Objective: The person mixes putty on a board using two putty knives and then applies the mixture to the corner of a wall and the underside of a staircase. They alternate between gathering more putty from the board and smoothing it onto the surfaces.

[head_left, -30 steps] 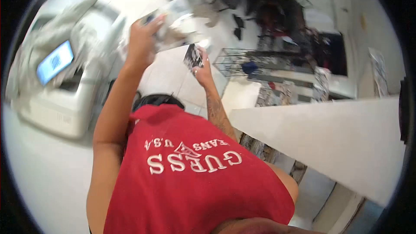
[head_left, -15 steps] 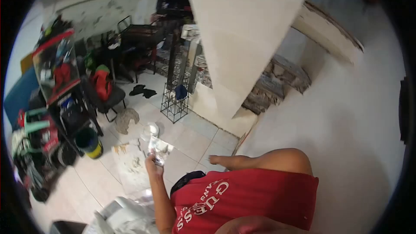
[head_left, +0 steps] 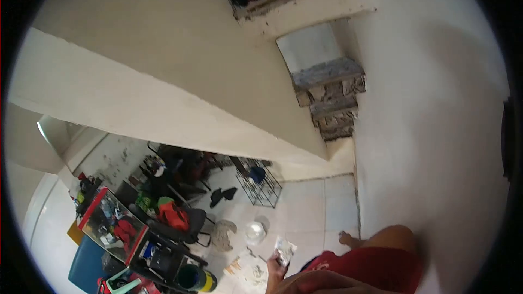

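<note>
My left hand (head_left: 277,270) shows at the bottom of the head view, its fingers closed round a flat, pale rectangular piece (head_left: 285,249) with grey and white smears. Its exact kind is too small to make out. Just beyond it on the tiles stands a round white container (head_left: 254,232). A sheet with whitish and tan smears (head_left: 246,268) lies to the hand's left. Red clothing (head_left: 376,265) and a bare foot (head_left: 345,237) appear to the right. My right hand is out of view.
A bare wall (head_left: 430,147) rises on the right, with rough steps (head_left: 333,103) ahead under a sloping concrete slab (head_left: 180,109). On the left are a wire rack (head_left: 262,188), a chair (head_left: 190,226), a red-edged glass case (head_left: 114,226) and a dark bucket with yellow (head_left: 204,280).
The head view has tilted upward, bringing more slab and steps in. Floor items and my left hand now appear lower and farther right. The pale piece is still held.
</note>
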Demonstrator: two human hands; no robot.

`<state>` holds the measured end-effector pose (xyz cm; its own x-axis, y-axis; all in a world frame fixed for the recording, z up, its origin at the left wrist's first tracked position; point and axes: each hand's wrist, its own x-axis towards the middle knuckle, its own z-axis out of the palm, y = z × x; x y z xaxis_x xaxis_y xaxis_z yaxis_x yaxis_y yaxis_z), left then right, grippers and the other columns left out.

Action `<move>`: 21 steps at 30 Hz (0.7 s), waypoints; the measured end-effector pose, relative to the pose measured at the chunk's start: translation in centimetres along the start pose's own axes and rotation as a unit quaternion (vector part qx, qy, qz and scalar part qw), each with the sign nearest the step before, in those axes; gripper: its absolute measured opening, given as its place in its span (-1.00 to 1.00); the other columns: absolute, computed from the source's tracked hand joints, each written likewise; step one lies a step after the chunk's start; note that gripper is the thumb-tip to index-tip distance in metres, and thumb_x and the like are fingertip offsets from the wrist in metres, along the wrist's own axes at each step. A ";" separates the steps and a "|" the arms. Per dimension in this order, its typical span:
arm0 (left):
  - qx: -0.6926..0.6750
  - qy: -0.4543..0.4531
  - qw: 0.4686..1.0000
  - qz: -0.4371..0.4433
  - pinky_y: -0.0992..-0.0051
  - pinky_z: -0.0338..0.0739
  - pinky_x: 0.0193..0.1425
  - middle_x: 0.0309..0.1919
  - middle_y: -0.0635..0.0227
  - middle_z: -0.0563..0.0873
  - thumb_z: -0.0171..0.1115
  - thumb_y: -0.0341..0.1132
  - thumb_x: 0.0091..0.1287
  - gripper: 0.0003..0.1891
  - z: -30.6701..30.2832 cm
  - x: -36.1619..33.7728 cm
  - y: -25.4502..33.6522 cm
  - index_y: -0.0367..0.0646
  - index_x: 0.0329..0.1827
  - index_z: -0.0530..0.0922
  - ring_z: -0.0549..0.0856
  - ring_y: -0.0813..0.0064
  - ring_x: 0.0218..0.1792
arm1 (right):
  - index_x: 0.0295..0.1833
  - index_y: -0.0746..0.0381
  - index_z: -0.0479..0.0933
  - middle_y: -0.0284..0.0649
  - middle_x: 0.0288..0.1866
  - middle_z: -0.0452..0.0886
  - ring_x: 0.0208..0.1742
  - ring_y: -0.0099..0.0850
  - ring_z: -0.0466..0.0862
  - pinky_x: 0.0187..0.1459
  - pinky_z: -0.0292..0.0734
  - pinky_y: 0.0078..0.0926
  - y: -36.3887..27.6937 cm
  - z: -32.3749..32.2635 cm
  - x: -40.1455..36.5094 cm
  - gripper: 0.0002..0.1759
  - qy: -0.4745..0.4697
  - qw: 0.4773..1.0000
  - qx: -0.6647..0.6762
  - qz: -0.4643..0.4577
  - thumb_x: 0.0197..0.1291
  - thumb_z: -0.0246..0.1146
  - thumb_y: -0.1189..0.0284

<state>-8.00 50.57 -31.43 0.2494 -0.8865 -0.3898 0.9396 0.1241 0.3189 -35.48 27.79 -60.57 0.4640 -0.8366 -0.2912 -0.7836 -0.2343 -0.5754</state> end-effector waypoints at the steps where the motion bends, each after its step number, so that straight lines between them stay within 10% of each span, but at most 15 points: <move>1: 0.018 -0.024 1.000 -0.006 0.11 0.48 0.14 -0.03 0.13 0.59 -0.10 -0.43 0.21 -0.64 -0.3 0.5 -0.2 -0.27 0.08 0.43 0.60 0.13 -0.03 | 0.14 0.28 0.36 0.08 0.06 0.50 0.00 -0.05 0.55 0.01 0.48 -0.20 -2.6 -1.9 -2.1 -0.50 0.010 0.997 0.052 0.060 0.01 0.03 0.44; 11: 0.047 -0.020 0.999 -0.001 0.13 0.43 0.20 -0.01 0.13 0.56 -0.09 -0.39 0.30 -0.67 1.7 -0.3 -1.3 -0.23 0.12 0.38 0.57 0.17 0.03 | 0.27 0.17 0.30 0.08 0.14 0.44 0.10 -0.10 0.51 0.02 0.46 -0.23 -10.7 -9.6 -4.0 -0.41 0.003 0.992 0.124 0.033 0.02 0.03 0.51; 17: -0.020 -0.008 0.998 0.057 0.09 0.43 0.19 -0.04 0.09 0.59 -0.06 -0.43 0.22 -0.65 -1.5 0.7 0.2 -0.32 0.08 0.42 0.58 0.08 0.00 | 0.26 0.23 0.29 0.04 0.02 0.50 -0.08 -0.19 0.56 -0.14 0.49 -0.32 -17.3 -11.7 1.4 -0.41 0.044 0.971 0.119 -0.202 0.02 0.06 0.54; 21: 0.095 0.077 0.978 0.170 0.13 0.44 0.18 -0.07 0.11 0.60 -0.02 -0.46 0.18 -0.68 -2.5 0.4 2.6 -0.31 0.00 0.48 0.58 0.13 -0.02 | 0.26 0.15 0.32 -0.09 -0.11 0.55 -0.21 -0.35 0.54 -0.29 0.50 -0.36 -27.3 -17.4 -3.3 -0.37 -0.152 0.944 0.235 -0.175 -0.04 0.08 0.61</move>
<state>-4.90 51.62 -32.97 0.5860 -0.7287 -0.3543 0.7395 0.3022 0.6015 -22.77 28.35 -30.59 0.8132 -0.5518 -0.1852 -0.3236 -0.1641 -0.9319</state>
